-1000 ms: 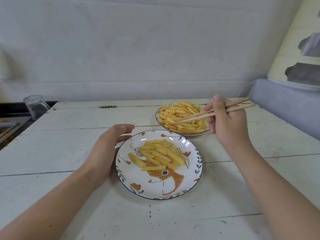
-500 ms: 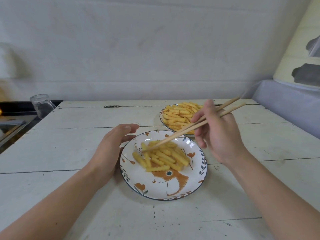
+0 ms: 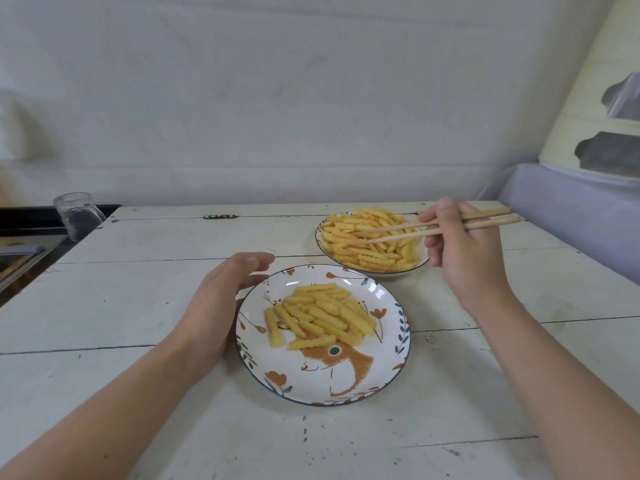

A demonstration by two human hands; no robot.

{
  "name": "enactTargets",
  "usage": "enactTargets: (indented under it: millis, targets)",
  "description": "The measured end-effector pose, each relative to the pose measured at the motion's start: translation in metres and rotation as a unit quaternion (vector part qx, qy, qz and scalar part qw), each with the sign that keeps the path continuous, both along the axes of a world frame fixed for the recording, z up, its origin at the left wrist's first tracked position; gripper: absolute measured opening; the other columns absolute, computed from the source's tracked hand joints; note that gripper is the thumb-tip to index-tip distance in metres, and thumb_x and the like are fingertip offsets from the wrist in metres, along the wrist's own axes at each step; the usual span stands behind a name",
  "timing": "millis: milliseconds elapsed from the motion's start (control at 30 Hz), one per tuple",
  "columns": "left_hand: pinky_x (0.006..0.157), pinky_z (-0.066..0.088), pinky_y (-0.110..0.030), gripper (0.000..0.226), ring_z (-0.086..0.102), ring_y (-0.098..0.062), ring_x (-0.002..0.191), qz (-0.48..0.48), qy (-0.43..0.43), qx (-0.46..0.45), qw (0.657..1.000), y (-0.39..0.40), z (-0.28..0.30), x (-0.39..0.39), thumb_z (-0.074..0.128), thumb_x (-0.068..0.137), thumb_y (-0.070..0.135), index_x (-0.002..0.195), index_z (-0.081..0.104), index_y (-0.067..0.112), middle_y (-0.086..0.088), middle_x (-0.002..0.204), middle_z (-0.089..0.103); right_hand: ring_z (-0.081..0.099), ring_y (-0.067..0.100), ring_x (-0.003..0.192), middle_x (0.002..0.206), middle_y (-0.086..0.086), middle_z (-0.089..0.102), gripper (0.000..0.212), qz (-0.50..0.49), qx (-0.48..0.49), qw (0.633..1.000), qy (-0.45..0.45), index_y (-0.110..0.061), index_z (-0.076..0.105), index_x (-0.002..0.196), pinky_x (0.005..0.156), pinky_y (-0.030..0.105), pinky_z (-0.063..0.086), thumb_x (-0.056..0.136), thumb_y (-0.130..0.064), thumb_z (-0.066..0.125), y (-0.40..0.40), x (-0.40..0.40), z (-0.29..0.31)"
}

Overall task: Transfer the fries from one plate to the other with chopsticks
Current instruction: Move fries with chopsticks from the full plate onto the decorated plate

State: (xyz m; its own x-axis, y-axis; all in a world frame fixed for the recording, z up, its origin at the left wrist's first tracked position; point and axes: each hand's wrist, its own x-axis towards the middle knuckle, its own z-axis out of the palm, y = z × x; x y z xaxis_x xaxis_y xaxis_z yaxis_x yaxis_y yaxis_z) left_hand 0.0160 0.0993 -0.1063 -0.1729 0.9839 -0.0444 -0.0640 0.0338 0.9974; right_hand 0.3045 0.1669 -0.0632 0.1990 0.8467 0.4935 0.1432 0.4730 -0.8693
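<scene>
Fries lie in two heaps: one point(image 3: 325, 315) on the near plate point(image 3: 346, 386), one point(image 3: 367, 244) on the far plate point(image 3: 323, 245). Individual fries are too many and too overlapped to count. Two plates stand close together on the desk point(image 3: 138, 306). Two chopsticks point(image 3: 398, 232), gripped by the right hand point(image 3: 460, 258), reach with their tips into the far heap. The left hand point(image 3: 221, 299), fingers relaxed, rests against the near plate's left rim. One glass jar point(image 3: 78, 214) stands beyond the desk's far-left corner. No legible writing appears.
</scene>
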Motion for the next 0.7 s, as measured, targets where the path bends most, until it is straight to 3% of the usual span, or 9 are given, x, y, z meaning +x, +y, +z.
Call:
enactTargets:
  millis: [133, 267, 400, 500, 567, 700]
  targets:
    - [0.106, 0.055, -0.05, 0.037, 0.068, -0.019, 0.123, 0.003, 0.002, 0.005, 1.0, 0.0, 0.0, 0.0, 0.054, 0.082, 0.046, 0.102, 0.083, 0.034, 0.004, 0.126, 0.074, 0.05, 0.007, 0.053, 0.06, -0.008, 0.056, 0.037, -0.022, 0.026, 0.998, -0.049, -0.018, 0.067, 0.081, 0.05, 0.024, 0.039, 0.106, -0.036, 0.046, 0.002, -0.001, -0.003]
    - [0.108, 0.054, -0.052, 0.037, 0.067, -0.018, 0.124, 0.005, 0.01, 0.002, 1.0, 0.001, 0.0, 0.0, 0.054, 0.082, 0.047, 0.102, 0.082, 0.035, 0.004, 0.123, 0.075, 0.052, 0.028, 0.057, 0.064, 0.008, 0.06, 0.039, -0.027, 0.05, 0.994, -0.097, -0.023, 0.067, 0.08, 0.051, 0.04, 0.042, 0.1, -0.049, 0.046, 0.0, -0.004, -0.004]
    - [0.108, 0.054, -0.052, 0.037, 0.067, -0.019, 0.123, 0.009, 0.013, 0.003, 1.0, 0.0, 0.0, 0.001, 0.054, 0.081, 0.046, 0.101, 0.083, 0.036, 0.005, 0.121, 0.075, 0.054, 0.015, 0.053, 0.06, -0.007, 0.06, 0.038, -0.026, 0.053, 0.993, -0.102, -0.028, 0.066, 0.079, 0.051, 0.037, 0.045, 0.098, -0.054, 0.045, -0.001, -0.01, -0.003]
    - [0.109, 0.053, -0.054, 0.035, 0.067, -0.022, 0.124, 0.007, 0.013, 0.002, 1.0, 0.0, 0.001, 0.001, 0.055, 0.083, 0.046, 0.101, 0.083, 0.035, 0.002, 0.124, 0.075, 0.051, 0.011, 0.05, 0.059, -0.011, 0.059, 0.038, -0.021, 0.074, 0.994, -0.08, -0.029, 0.064, 0.077, 0.048, 0.031, 0.042, 0.097, -0.054, 0.044, -0.005, -0.012, 0.001]
    - [0.108, 0.054, -0.052, 0.03, 0.067, -0.021, 0.124, 0.007, 0.013, 0.005, 1.0, 0.0, 0.001, 0.001, 0.055, 0.091, 0.043, 0.102, 0.082, 0.035, 0.003, 0.125, 0.074, 0.049, 0.008, 0.045, 0.055, -0.009, 0.056, 0.039, -0.015, 0.084, 0.996, -0.037, -0.02, 0.062, 0.076, 0.043, 0.023, 0.039, 0.102, -0.043, 0.044, -0.01, -0.011, 0.004]
    - [0.106, 0.055, -0.05, 0.031, 0.068, -0.021, 0.122, 0.006, 0.016, 0.001, 1.0, 0.0, 0.0, 0.001, 0.056, 0.089, 0.044, 0.104, 0.082, 0.035, 0.001, 0.124, 0.075, 0.044, 0.017, 0.035, 0.048, 0.002, 0.049, 0.048, -0.035, 0.06, 0.996, 0.049, -0.011, 0.059, 0.071, 0.038, 0.021, 0.036, 0.107, -0.036, 0.04, -0.016, -0.004, 0.014]
